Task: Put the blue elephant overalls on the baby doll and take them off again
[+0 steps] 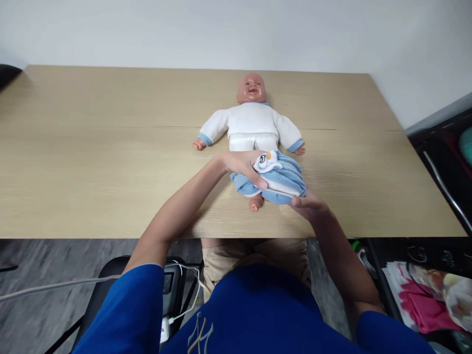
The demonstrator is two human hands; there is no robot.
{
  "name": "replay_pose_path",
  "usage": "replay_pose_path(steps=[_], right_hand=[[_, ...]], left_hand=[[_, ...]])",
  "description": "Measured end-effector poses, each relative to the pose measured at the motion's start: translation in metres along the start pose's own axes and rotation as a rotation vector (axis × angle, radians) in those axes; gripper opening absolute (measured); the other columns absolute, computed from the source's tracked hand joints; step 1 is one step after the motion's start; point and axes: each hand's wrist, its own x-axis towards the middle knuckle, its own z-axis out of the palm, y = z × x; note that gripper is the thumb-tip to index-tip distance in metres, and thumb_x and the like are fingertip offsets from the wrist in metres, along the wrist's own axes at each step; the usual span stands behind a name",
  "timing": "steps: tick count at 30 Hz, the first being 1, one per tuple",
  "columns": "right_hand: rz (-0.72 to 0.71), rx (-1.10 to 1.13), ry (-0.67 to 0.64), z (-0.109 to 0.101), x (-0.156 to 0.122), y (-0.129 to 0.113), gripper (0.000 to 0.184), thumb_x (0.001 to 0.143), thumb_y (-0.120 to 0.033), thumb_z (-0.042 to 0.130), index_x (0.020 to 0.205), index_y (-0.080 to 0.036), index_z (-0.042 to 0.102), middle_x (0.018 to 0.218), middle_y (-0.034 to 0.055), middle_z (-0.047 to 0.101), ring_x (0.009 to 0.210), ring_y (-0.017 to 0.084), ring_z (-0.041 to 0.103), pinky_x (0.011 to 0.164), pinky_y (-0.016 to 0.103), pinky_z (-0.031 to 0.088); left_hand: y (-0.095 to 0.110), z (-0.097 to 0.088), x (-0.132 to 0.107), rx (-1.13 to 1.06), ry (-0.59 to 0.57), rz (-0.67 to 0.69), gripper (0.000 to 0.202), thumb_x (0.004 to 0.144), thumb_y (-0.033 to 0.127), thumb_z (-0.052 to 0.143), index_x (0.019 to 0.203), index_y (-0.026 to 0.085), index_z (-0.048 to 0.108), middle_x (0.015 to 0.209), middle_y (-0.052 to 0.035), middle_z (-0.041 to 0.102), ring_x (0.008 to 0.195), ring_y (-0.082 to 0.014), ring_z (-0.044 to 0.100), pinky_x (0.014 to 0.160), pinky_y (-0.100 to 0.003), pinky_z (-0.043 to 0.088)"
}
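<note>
A baby doll (252, 118) in a white outfit with light blue cuffs lies on its back on the wooden table (110, 147), head toward the wall. Over its legs I hold a bunched blue-and-white plush cloth piece (282, 179) with an embroidered animal face; it looks like a folded baby garment, but I cannot tell which kind. My left hand (245, 167) grips its left side, thumb on top. My right hand (309, 202) holds its lower right edge, thumb in front and the other fingers mostly hidden. One doll foot (255, 202) shows below the cloth.
A black chair or bag with a device and white cables (184, 290) stands below the table at the left. At the right is a dark shelf or cart (391, 290) holding a pink cloth (424, 305) and plastic bags. A white wall (184, 34) runs behind the table.
</note>
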Motion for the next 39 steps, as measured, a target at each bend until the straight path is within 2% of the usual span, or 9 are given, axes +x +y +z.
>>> replay_pose_path(steps=[4, 9, 13, 16, 23, 28, 32, 35, 39], right_hand=[[-0.024, -0.047, 0.048, 0.01, 0.002, -0.008, 0.083, 0.067, -0.06, 0.115, 0.139, -0.032, 0.086, 0.154, 0.009, 0.09, 0.16, 0.047, 0.077, 0.143, 0.07, 0.057], [-0.085, -0.157, 0.21, 0.014, -0.002, -0.004, 0.077, 0.081, -0.063, 0.11, 0.15, -0.036, 0.085, 0.16, 0.0053, 0.088, 0.161, 0.045, 0.078, 0.142, 0.071, 0.06], [-0.141, -0.259, 0.452, 0.011, -0.007, 0.007, 0.065, 0.093, -0.07, 0.099, 0.143, -0.031, 0.086, 0.151, 0.0097, 0.091, 0.152, 0.046, 0.082, 0.139, 0.072, 0.062], [-0.18, -0.35, 0.523, 0.013, -0.012, 0.01, 0.065, 0.095, -0.069, 0.099, 0.145, -0.029, 0.086, 0.149, 0.0117, 0.092, 0.147, 0.046, 0.084, 0.135, 0.07, 0.065], [-0.001, -0.478, 0.336, 0.015, -0.023, -0.001, 0.049, 0.089, -0.06, 0.108, 0.123, -0.027, 0.095, 0.119, 0.0089, 0.096, 0.124, 0.046, 0.091, 0.126, 0.073, 0.071], [0.017, -0.215, 0.148, 0.013, -0.019, -0.008, 0.064, 0.079, -0.066, 0.114, 0.128, -0.031, 0.094, 0.138, 0.0059, 0.096, 0.143, 0.044, 0.087, 0.137, 0.068, 0.065], [-0.006, -0.133, 0.131, 0.019, -0.012, -0.003, 0.067, 0.08, -0.065, 0.114, 0.134, -0.033, 0.092, 0.147, 0.0054, 0.094, 0.152, 0.043, 0.083, 0.143, 0.067, 0.06], [-0.042, -0.171, 0.285, 0.02, -0.007, 0.002, 0.063, 0.085, -0.06, 0.109, 0.138, -0.031, 0.089, 0.149, 0.0071, 0.093, 0.151, 0.043, 0.084, 0.142, 0.068, 0.06], [-0.194, -0.336, 0.553, 0.014, -0.005, 0.007, 0.052, 0.093, -0.054, 0.097, 0.136, -0.028, 0.086, 0.142, 0.0095, 0.093, 0.144, 0.043, 0.085, 0.137, 0.069, 0.063]], left_hand=[[0.01, 0.007, 0.001, 0.126, 0.038, 0.029, 0.071, 0.068, 0.056, 0.115, 0.125, 0.023, 0.089, 0.128, -0.0103, 0.095, 0.126, -0.0364, 0.09, 0.124, -0.054, 0.071], [0.012, 0.007, -0.001, 0.274, 0.177, 0.089, 0.073, 0.074, 0.056, 0.107, 0.135, 0.022, 0.084, 0.127, -0.0101, 0.093, 0.14, -0.0391, 0.084, 0.127, -0.054, 0.067], [0.011, 0.005, -0.004, 0.461, 0.251, 0.042, 0.065, 0.078, 0.052, 0.1, 0.13, 0.022, 0.076, 0.124, -0.0101, 0.09, 0.135, -0.0406, 0.082, 0.123, -0.053, 0.066], [0.012, 0.008, -0.004, 0.568, 0.273, 0.02, 0.056, 0.082, 0.05, 0.092, 0.125, 0.023, 0.07, 0.116, -0.009, 0.085, 0.126, -0.0386, 0.081, 0.114, -0.048, 0.065], [0.015, 0.018, 0.0, 0.672, 0.281, -0.055, 0.05, 0.086, 0.048, 0.078, 0.125, 0.023, 0.061, 0.109, -0.0079, 0.079, 0.113, -0.0358, 0.078, 0.102, -0.046, 0.06], [0.015, 0.018, -0.001, 0.579, 0.181, -0.021, 0.053, 0.079, 0.048, 0.088, 0.12, 0.024, 0.064, 0.112, -0.0067, 0.081, 0.12, -0.0357, 0.08, 0.105, -0.045, 0.063], [0.015, 0.018, -0.003, 0.52, 0.122, -0.017, 0.054, 0.077, 0.046, 0.09, 0.119, 0.024, 0.065, 0.11, -0.0049, 0.082, 0.112, -0.0329, 0.08, 0.101, -0.043, 0.063], [0.016, 0.017, -0.003, 0.535, 0.134, 0.008, 0.055, 0.075, 0.046, 0.091, 0.121, 0.025, 0.068, 0.114, -0.0065, 0.085, 0.116, -0.0351, 0.081, 0.104, -0.044, 0.063], [0.016, 0.016, -0.002, 0.588, 0.183, -0.012, 0.049, 0.088, 0.051, 0.08, 0.126, 0.023, 0.069, 0.125, -0.0106, 0.086, 0.124, -0.0356, 0.08, 0.11, -0.043, 0.061]])
